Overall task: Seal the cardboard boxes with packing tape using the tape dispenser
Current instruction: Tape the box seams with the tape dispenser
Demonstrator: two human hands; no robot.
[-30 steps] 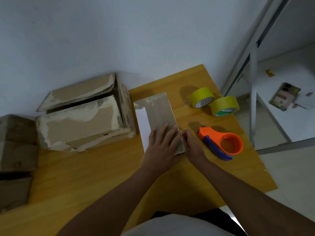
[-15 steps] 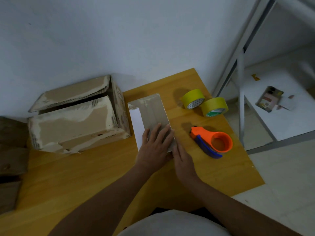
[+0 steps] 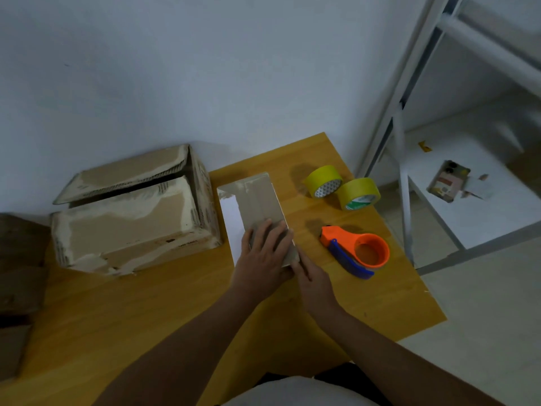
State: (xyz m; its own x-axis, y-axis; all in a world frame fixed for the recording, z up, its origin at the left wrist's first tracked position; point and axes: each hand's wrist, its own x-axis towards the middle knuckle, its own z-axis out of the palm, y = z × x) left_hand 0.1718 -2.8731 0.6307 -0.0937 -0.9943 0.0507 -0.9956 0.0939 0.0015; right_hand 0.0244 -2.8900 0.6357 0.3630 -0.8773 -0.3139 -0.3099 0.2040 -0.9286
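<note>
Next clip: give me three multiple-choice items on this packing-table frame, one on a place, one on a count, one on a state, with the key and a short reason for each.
1. Where does the tape dispenser lie?
A. On the large box
B. On the table, right of the small box
C. In the right hand

2. How many yellow tape rolls are on the table?
A. One
B. Two
C. Four

3. What is the left hand doing?
A. Pressing flat on the small box
B. Gripping the dispenser
C. Hanging off the table

Key: 1 B, the orange dispenser rests on bare wood beside the small box. 2 B, two yellow tape rolls sit side by side near the far edge. 3 A, its straight fingers lie spread on the box top.
</note>
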